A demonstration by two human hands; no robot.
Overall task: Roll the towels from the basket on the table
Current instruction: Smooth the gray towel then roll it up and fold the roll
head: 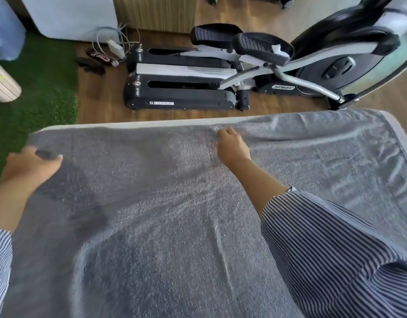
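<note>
We spread large grey terry towel (175,214) over counter (129,124) | left hand (33,162) gripped its left-frame corner | right hand (231,145) pinched its upper-centre edge

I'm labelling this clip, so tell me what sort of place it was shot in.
Probably a room in a home, used partly for exercise: an elliptical trainer stands on the wooden floor, beside green artificial turf, behind the table with the grey towel.

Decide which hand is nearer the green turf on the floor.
Left. The left hand grips the towel at its far left corner, right beside the turf. The right hand rests on the towel's far edge near the middle, well away from the turf.
</note>
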